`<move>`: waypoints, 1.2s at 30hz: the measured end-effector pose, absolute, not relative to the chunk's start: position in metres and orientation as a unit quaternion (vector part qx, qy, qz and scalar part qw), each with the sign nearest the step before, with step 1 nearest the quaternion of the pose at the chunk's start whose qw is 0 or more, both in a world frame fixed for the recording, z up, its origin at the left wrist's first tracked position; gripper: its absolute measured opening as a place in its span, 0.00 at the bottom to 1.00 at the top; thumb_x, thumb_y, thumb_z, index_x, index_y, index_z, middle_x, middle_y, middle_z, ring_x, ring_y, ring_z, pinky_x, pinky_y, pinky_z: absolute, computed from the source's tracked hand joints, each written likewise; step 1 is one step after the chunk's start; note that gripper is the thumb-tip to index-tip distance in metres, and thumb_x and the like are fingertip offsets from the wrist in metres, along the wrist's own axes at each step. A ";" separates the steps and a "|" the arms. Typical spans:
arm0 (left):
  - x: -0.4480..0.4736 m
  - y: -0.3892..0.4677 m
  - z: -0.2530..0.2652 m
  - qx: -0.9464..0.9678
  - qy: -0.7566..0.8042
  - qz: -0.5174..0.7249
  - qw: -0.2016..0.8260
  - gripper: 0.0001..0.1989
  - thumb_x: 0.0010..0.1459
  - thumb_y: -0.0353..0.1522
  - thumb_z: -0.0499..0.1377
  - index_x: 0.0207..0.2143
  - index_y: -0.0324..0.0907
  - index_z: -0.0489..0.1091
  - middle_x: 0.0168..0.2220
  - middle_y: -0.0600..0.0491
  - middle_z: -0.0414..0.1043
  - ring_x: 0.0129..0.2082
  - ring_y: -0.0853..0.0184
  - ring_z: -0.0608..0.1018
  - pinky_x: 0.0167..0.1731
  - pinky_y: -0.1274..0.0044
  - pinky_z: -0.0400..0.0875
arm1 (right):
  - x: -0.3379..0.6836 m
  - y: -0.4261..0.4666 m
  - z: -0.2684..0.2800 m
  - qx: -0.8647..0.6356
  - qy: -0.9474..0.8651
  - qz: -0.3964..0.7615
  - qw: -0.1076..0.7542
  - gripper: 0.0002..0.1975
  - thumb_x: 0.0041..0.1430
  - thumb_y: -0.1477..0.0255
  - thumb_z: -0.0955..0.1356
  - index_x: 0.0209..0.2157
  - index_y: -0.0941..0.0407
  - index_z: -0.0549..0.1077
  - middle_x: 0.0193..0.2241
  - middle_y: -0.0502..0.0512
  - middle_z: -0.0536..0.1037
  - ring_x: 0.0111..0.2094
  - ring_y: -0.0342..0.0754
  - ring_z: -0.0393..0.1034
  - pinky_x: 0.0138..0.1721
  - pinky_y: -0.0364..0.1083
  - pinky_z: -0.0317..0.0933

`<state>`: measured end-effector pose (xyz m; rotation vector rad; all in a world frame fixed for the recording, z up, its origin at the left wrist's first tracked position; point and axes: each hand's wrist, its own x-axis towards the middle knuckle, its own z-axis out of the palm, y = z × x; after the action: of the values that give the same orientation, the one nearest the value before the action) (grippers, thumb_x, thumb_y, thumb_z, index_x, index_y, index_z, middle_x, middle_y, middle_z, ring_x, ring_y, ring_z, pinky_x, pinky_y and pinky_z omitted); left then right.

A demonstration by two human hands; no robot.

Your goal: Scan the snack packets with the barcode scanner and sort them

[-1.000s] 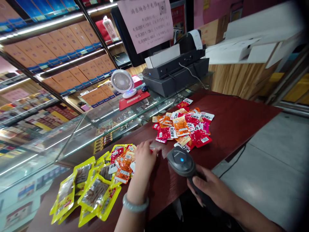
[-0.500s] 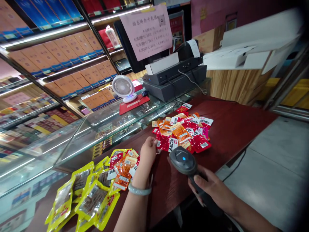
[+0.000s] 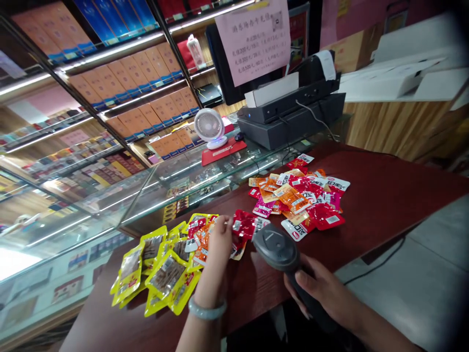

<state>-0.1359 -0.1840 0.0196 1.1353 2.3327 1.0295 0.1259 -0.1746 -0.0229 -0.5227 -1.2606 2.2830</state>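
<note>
ok so the layout on this reddish-brown tabletop [image 3: 384, 181] kinda makes sense imo: a heap of loose red/orange packets [image 3: 293, 198] sits right of the middle up by the far edge, next to the glass case [image 3: 146, 195], and the yellow packs [image 3: 166, 276] are stacked toward the left end, w/ some small orange packets [image 3: 202, 239] lying on their right side. Two groups, clear gap btwn them, prob so they don't get mixed up, but that's just my guess. The red packet [image 3: 249, 225] is in that gap, roughly mid tabletop, nearer the far edge than the heap's right side is. L hand [image 3: 221, 240] has its fingers curled in and seems to be pinching the packet's left end, which prob leaves the printed face free; thumb contact is hard to see tbh. R hand [image 3: 324, 286] is wrapped firmly round the handle of the scanner [image 3: 277, 247] over the near edge, head tipped toward the packet, presumably for aim. Scanner head overlaps the packet's right end from this angle, can't tell if they touch. Smth else pokes out underneath, too shadowed to ID.
</note>
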 end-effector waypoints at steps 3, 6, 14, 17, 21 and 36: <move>-0.166 -0.203 0.035 0.383 0.877 0.288 0.018 0.13 0.63 0.40 0.48 0.39 0.45 0.70 0.33 0.51 0.76 0.36 0.60 0.78 0.38 0.71 0.69 | 0.130 -0.175 -0.027 -0.193 -0.448 0.839 0.241 0.29 0.53 0.48 0.71 0.44 0.57 0.67 0.23 0.45 0.69 0.17 0.37 0.61 0.18 0.38 0.58; -0.171 -0.198 0.047 0.380 0.886 0.233 -0.128 0.15 0.62 0.41 0.53 0.45 0.45 0.71 0.45 0.46 0.76 0.49 0.55 0.75 0.49 0.65 0.66 | 0.134 -0.173 -0.030 -0.200 -0.443 0.838 0.249 0.29 0.54 0.48 0.71 0.45 0.58 0.67 0.22 0.45 0.69 0.17 0.37 0.60 0.17 0.37 0.57; -0.091 -0.095 0.013 0.530 0.841 0.107 -0.002 0.27 0.58 0.51 0.55 0.47 0.39 0.73 0.49 0.40 0.74 0.52 0.52 0.73 0.50 0.66 0.65 | 0.140 -0.167 -0.038 -0.228 -0.424 0.835 0.268 0.32 0.53 0.48 0.71 0.48 0.57 0.66 0.22 0.44 0.70 0.16 0.37 0.60 0.17 0.37 0.57; -0.078 -0.074 0.007 0.539 0.841 0.056 0.006 0.35 0.52 0.58 0.56 0.47 0.37 0.71 0.51 0.36 0.71 0.54 0.47 0.71 0.50 0.62 0.65 | 0.143 -0.165 -0.041 -0.244 -0.422 0.830 0.269 0.34 0.50 0.45 0.72 0.47 0.57 0.67 0.22 0.44 0.69 0.15 0.37 0.59 0.16 0.37 0.56; -0.083 -0.077 0.010 0.519 0.853 0.025 0.051 0.39 0.45 0.56 0.63 0.49 0.37 0.65 0.51 0.35 0.71 0.54 0.46 0.72 0.49 0.63 0.65 | 0.146 -0.161 -0.041 -0.254 -0.430 0.823 0.272 0.33 0.50 0.45 0.71 0.47 0.56 0.67 0.22 0.44 0.69 0.15 0.37 0.60 0.16 0.37 0.57; -0.096 -0.177 0.009 0.596 0.787 0.156 0.000 0.31 0.51 0.39 0.65 0.55 0.42 0.61 0.52 0.43 0.71 0.53 0.53 0.72 0.51 0.67 0.64 | 0.136 -0.162 -0.027 -0.206 -0.467 0.808 0.294 0.26 0.57 0.50 0.70 0.44 0.58 0.66 0.22 0.45 0.68 0.16 0.37 0.59 0.17 0.38 0.57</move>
<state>-0.0963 -0.1769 0.0095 1.8732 2.4735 0.4891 0.1359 -0.1618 -0.0266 -0.5480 -1.2439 2.1525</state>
